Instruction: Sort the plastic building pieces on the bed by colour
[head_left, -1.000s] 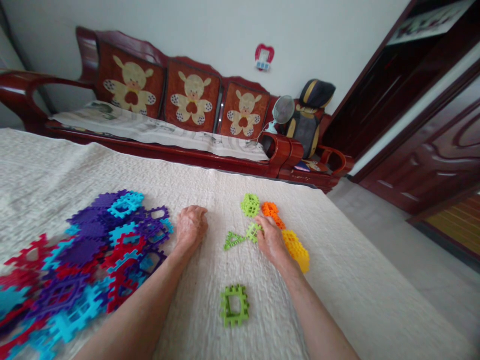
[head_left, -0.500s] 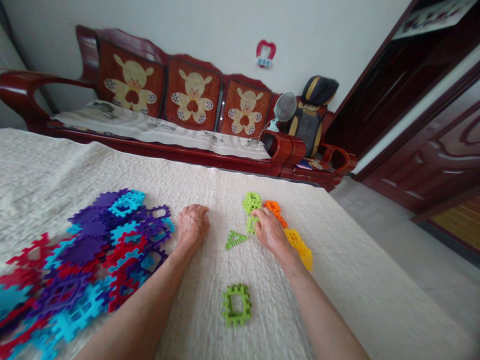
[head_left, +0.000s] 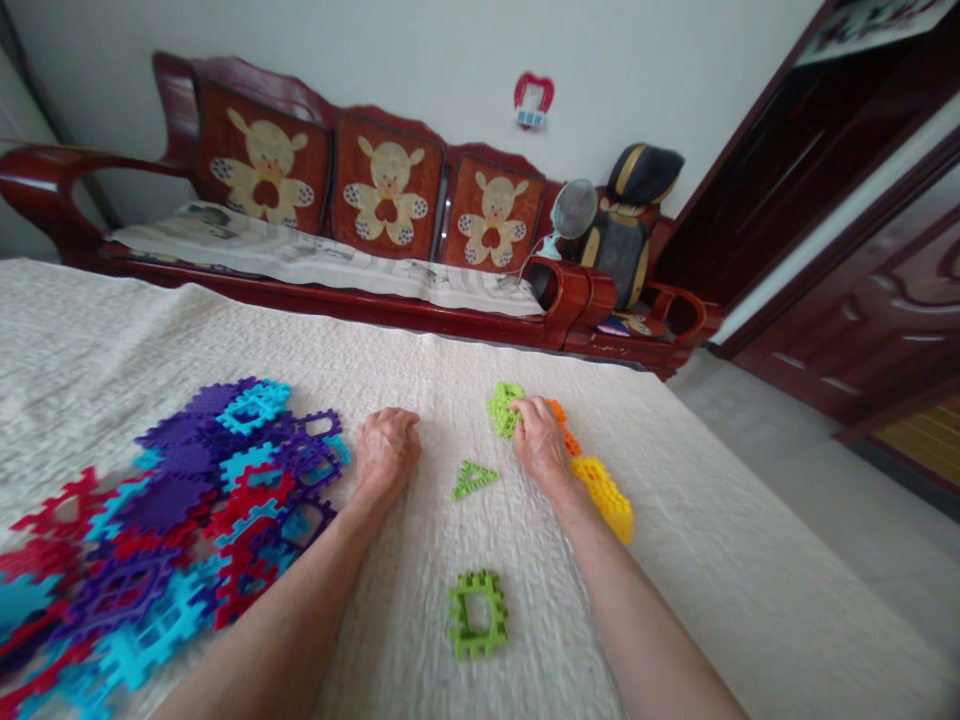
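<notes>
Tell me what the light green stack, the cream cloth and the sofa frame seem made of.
Light green stack: probably plastic, fairly matte, judging by its even colour and regular toothed edges.
Cream cloth: woven or quilted fabric, fibre unclear; matte, with a crinkled surface.
Sofa frame: likely varnished wood; dark red, glossy, with bright highlights.

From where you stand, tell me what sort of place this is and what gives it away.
Probably a living room in a home: a long wooden sofa stands against the wall, brown cushions with animal figures line its back, and a small fan shows near one end.
</notes>
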